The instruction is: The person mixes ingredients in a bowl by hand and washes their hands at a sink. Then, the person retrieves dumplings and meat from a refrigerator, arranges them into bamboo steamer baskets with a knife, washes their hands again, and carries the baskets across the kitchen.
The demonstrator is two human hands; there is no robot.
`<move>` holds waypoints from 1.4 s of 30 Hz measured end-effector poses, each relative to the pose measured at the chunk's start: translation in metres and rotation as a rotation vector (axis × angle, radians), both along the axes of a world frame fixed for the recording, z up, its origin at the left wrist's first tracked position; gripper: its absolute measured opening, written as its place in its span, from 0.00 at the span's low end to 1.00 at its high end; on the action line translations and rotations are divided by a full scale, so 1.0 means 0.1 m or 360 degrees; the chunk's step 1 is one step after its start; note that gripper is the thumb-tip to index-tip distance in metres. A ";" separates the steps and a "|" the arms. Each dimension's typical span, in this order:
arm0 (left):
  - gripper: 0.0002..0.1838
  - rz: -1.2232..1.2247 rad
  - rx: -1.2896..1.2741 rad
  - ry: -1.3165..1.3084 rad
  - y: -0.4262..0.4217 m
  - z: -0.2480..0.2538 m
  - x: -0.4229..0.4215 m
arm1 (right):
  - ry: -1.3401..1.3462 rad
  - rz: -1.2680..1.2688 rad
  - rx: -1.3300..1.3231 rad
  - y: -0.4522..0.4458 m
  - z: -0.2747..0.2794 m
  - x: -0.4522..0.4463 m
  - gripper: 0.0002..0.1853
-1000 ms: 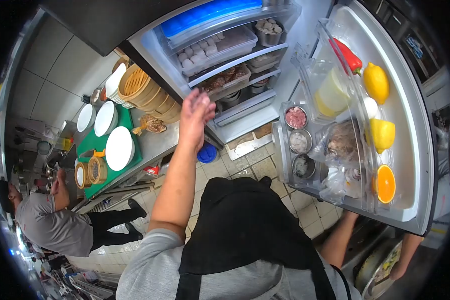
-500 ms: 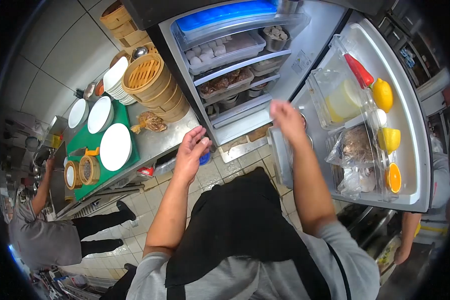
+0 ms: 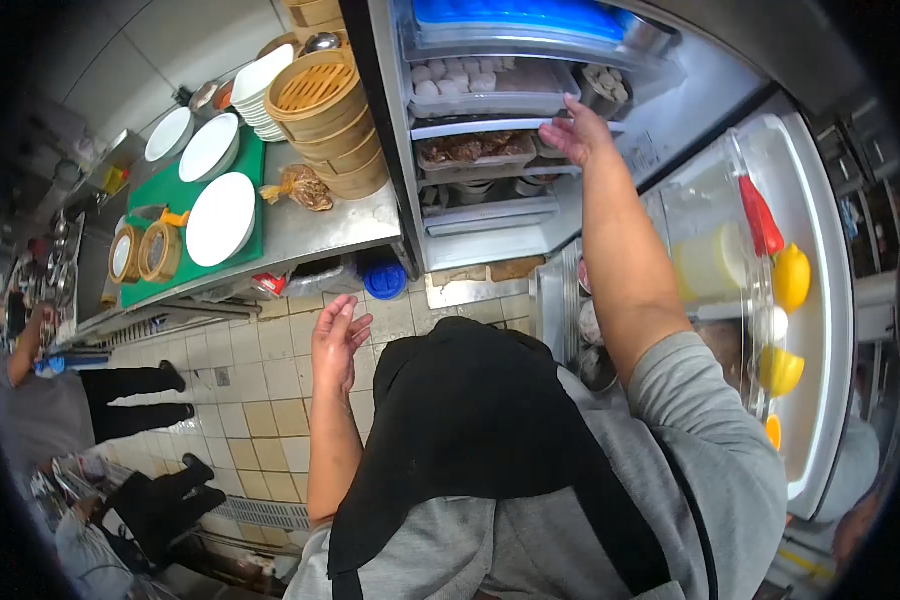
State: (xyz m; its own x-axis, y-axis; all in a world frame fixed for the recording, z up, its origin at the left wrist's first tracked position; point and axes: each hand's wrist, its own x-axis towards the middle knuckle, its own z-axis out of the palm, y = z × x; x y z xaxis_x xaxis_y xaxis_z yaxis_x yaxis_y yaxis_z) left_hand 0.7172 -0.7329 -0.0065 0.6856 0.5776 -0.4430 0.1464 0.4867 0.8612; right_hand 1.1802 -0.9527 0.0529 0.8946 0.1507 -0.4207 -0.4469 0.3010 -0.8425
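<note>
The fridge (image 3: 485, 245) stands wide open in front of the person I'm watching, its door (image 3: 825, 300) swung out to the right. The right hand (image 3: 578, 135) reaches toward the shelves, empty, fingers apart, close by a clear tray (image 3: 510, 103) of white pieces and a metal pot (image 3: 606, 92); I can't tell if it touches either. The left hand (image 3: 340, 337) hangs low over the tiled floor (image 3: 280, 380), empty too, its fingers loosely open. A tray of brown food (image 3: 475, 148) sits on the shelf below the white pieces. Over on the door are a red pepper (image 3: 760, 215), a lemon (image 3: 792, 277) and an orange half (image 3: 773, 432). To the left, the steel table (image 3: 340, 225) carries stacked bamboo steamers (image 3: 335, 130), a tied bag (image 3: 305, 188) and white dishes (image 3: 220, 220) on a green board (image 3: 150, 285). Beyond it a co-worker (image 3: 50, 410) stands at the far left.
</note>
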 end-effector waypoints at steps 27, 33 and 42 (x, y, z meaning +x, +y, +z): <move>0.30 -0.0490 -0.0056 -0.0213 -0.46 0.45 1.34 | -0.0259 -0.0043 0.0519 -0.21 -0.06 -0.76 0.14; 0.29 -0.0693 -0.0552 -0.0611 -0.46 0.42 1.52 | -0.0247 0.0065 0.0571 -0.97 -0.17 -1.86 0.23; 0.34 -0.0989 -0.0624 -0.0556 -0.53 0.31 0.99 | -0.0166 0.0237 0.0499 -1.57 -0.31 -2.90 0.33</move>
